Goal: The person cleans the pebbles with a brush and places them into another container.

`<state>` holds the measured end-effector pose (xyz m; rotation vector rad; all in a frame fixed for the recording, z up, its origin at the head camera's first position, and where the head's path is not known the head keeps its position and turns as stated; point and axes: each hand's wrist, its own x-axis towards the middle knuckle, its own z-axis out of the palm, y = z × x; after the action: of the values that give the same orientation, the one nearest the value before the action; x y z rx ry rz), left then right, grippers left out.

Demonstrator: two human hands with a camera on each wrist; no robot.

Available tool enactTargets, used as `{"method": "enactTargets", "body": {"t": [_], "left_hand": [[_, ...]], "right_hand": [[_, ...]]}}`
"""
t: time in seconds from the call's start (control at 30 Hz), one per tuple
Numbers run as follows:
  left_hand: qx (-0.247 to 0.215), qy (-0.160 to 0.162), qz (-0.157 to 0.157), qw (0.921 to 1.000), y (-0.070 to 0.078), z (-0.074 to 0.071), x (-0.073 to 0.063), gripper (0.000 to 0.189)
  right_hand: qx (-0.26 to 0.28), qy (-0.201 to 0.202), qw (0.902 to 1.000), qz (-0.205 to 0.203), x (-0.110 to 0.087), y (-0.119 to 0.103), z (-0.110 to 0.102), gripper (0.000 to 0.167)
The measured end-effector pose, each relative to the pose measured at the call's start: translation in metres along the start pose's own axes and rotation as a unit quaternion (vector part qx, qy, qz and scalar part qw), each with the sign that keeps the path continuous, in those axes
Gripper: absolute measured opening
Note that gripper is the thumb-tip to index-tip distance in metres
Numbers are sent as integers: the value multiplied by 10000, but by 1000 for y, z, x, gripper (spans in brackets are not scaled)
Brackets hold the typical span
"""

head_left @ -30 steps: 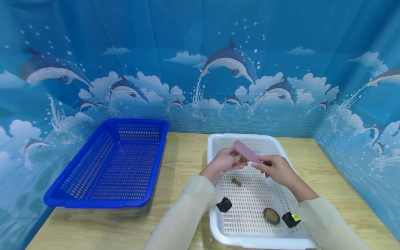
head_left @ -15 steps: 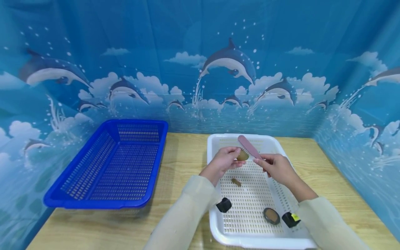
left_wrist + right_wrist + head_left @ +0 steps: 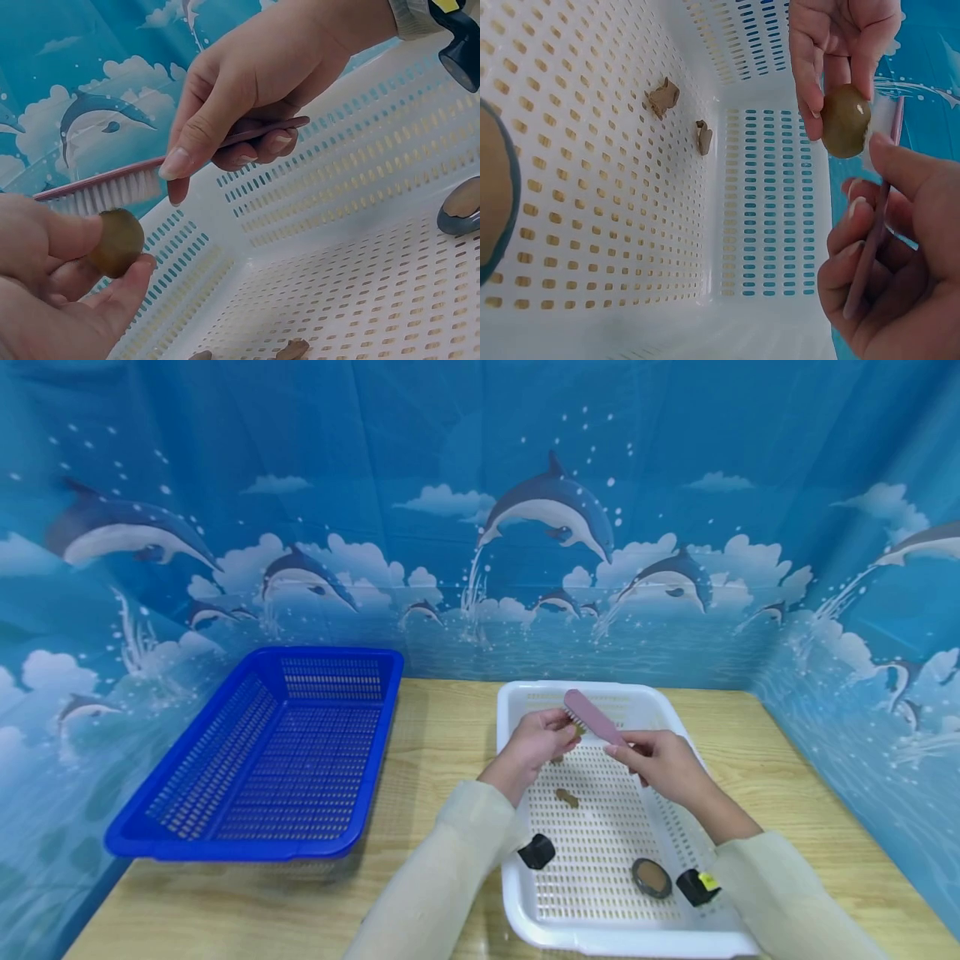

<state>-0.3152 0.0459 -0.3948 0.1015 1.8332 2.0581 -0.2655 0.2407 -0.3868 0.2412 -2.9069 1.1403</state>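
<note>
My left hand [image 3: 534, 747] pinches a smooth, rounded olive-brown stone [image 3: 120, 244] between thumb and fingers, above the white basket [image 3: 517, 935]. In the head view, the fingers and brush hide most of the stone. My right hand [image 3: 663, 764] grips the handle of a pink brush [image 3: 592, 714] with white bristles [image 3: 120, 191]. The brush slants up to the left, its bristles facing the stone; in the left wrist view they are right by its upper side. Whether they touch it, I cannot tell.
A small brown piece [image 3: 567, 797] lies on the basket floor, with another brown piece [image 3: 704, 138] near the far wall. Nearer me sits a dark-rimmed round thing with a brown middle [image 3: 652, 878]. A blue basket [image 3: 348, 843] stands to the left on the wooden table [image 3: 435, 735].
The brush first shifted up and right off the stone, then came back down and left over it. My left hand has turned the stone, which shows less in the head view.
</note>
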Motion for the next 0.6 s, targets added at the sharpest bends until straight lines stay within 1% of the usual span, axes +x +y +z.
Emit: {"method": "enactTargets", "body": {"t": [0.13, 0.23, 0.43, 0.6], "left_hand": [[473, -55, 46, 9989, -1, -2, -1, 31], [561, -58, 25, 9984, -3, -3, -2, 28], [469, -76, 101, 9988, -3, -3, -1, 27], [317, -46, 18, 9995, -3, -1, 0, 31]], "right_hand": [[80, -108, 9998, -121, -1, 0, 0, 45], [153, -182, 9995, -195, -1, 0, 1, 43], [58, -176, 9994, -275, -1, 0, 2, 38], [-99, -56, 9998, -179, 0, 0, 2, 37]]}}
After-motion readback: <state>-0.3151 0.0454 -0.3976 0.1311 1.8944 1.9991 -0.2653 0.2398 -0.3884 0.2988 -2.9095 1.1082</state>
